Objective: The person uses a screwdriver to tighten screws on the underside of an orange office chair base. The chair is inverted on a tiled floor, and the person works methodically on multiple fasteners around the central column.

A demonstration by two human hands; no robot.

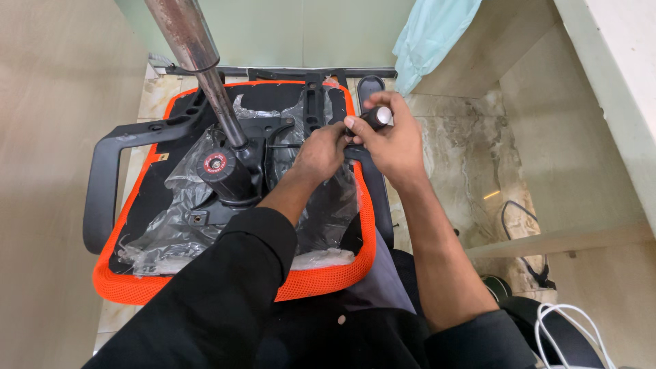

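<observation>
A person works over an upturned office chair seat point(137, 283) with an orange mesh edge, its black underside facing up and partly covered by crinkled clear plastic wrap point(171, 232). The right hand point(393, 143) is closed around a short black tool handle point(374, 119) with a silver end cap, held at the seat's far right corner, just inside the black armrest on that side. The handle's long axis runs slantwise, the capped end pointing up and away from the seat toward the far right, the other end hidden in the fist. The left hand point(320, 152), fingers curled, presses against the seat's underside just beside the right hand; what it pinches cannot be made out. A metal gas-lift column point(205, 68) rises from the black mechanism point(225, 174) at the seat's middle, leaning toward the camera. A black armrest point(102, 184) curves along the seat's left side.
</observation>
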